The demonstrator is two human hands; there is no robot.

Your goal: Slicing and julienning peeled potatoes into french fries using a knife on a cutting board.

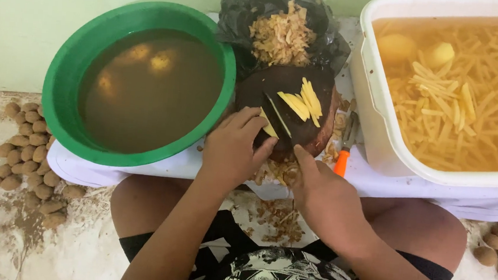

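Head view looks straight down on a person seated on the floor with a low white desk (142,167) over the knees. The left hand (233,150) presses a piece of peeled potato (268,127) onto a dark round board (264,88), fingers (250,122) curled down over it, likely so the tips stay back from the edge. The right hand (321,192) is closed round the handle of a knife (280,117), forefinger stretched along its back to steer; the blade runs diagonally across the board, just right of the left fingertips. So the potato sits between the left fingers and the blade, touching both as far as I can tell, though the hand hides most of it.

Cut sticks (304,100) lie in a loose fan on the far side of the blade, clear of the cutting line. A green basin (67,63) of murky water on the left holds whole peeled potatoes, within reach of the holding hand. A white tub (374,108) on the right holds cut sticks under water. A black bag (240,16) with peelings sits behind the board. An orange-handled peeler (344,149) lies just right of the board. Unpeeled potatoes (26,148) are heaped on the floor at both sides.
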